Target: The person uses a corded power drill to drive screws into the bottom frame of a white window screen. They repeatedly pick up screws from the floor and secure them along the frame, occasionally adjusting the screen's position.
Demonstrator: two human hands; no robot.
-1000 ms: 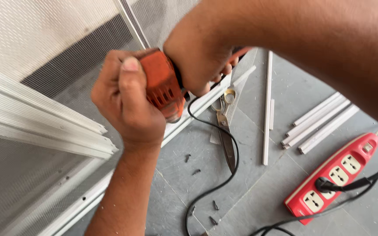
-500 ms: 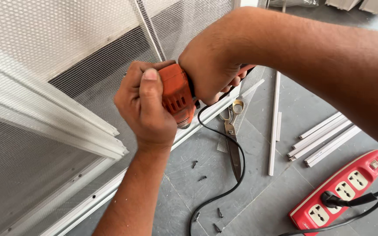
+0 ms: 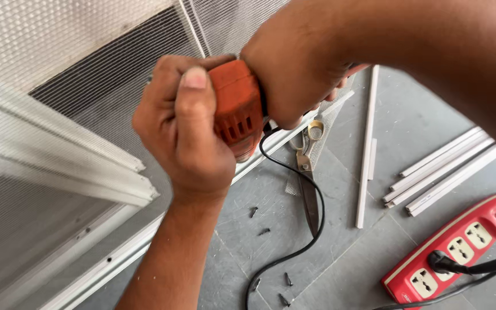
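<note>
Hands (image 3: 185, 132) w/ drill (image 3: 237, 109) by frame edge (image 3: 116, 258)

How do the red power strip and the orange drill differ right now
The orange drill is gripped by both the left hand and right hand, up by the mesh frame; the red power strip lies flat on the grey floor, untouched. The strip is long and flat, the drill stubby and vented. Each has a black cord attached.

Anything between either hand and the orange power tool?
Nothing visible. The left hand wraps the rear of the orange power tool and the right hand grips it from above, both in direct contact. The tool's front end is hidden behind the right hand.
</note>
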